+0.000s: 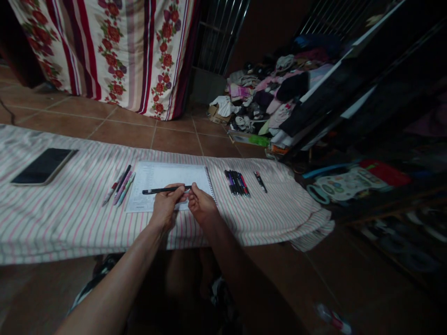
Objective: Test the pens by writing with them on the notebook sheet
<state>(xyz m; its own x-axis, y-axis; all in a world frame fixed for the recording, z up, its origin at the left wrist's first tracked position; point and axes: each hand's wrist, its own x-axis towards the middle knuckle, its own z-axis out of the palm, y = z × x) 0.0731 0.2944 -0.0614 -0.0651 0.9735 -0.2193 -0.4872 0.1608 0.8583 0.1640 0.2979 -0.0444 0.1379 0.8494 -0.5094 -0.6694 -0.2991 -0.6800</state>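
Observation:
Between my two hands lies a black pen [159, 190], held level above a spiral notebook [167, 173]. My left hand [168, 200] is closed round the pen's middle. At the pen's right end, the fingers of my right hand [200, 202] pinch its tip; the exact spot is partly hidden by the fingers. Left of the notebook are several pens [122, 186] in pink, green, red and dark colours. To its right, several dark pens [238, 184] lie side by side, and one single pen [260, 182] rests apart from them.
A striped cloth [87, 204] covers the long low surface. A phone [44, 166] lies at its left end. Beyond are a floral curtain [115, 51], a heap of clothes [268, 93] on the tiled floor, and a bottle [333, 318] at lower right.

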